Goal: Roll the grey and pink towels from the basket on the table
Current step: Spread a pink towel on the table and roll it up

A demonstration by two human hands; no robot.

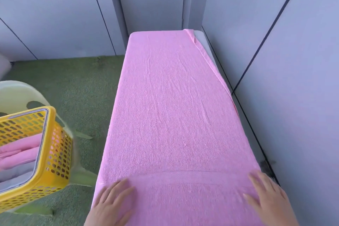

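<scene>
A pink towel [170, 108] lies spread flat along the whole narrow table [203, 42], whose grey top shows only at the far right corner. My left hand [111, 202] rests flat on the towel's near left part, fingers apart. My right hand [269, 196] lies flat on the near right part, fingers apart. At the left stands a yellow perforated basket [55, 152]. Inside it are folded pink towels [20, 150] above a grey towel [14, 174].
The basket sits on a pale plastic chair [16, 95] on green carpet [82, 86]. Grey wall panels [275, 60] run close along the table's right side and behind its far end.
</scene>
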